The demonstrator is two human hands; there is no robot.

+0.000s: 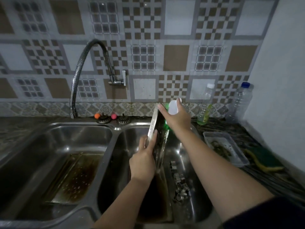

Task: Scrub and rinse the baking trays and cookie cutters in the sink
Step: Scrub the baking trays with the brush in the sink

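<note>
1. A double sink (pixel 115 128) is set into the counter (pixel 231 128).
2. One baking tray (pixel 72 177) lies in the left basin, at 9 o'clock.
3. A second baking tray (pixel 159 129) stands on edge in the right basin, with cookie cutters (pixel 179 187) just right of it.
4. A plastic container (pixel 226 147) and a sponge (pixel 262 161) sit on the counter at 3 o'clock.
5. Two bottles (pixel 239 103) stand behind them, against the wall.

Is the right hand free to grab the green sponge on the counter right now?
Probably not yet: the right hand grips a white and green container above the tilted tray. The sponge lies uncovered on the counter, but the grip is occupied.
</note>
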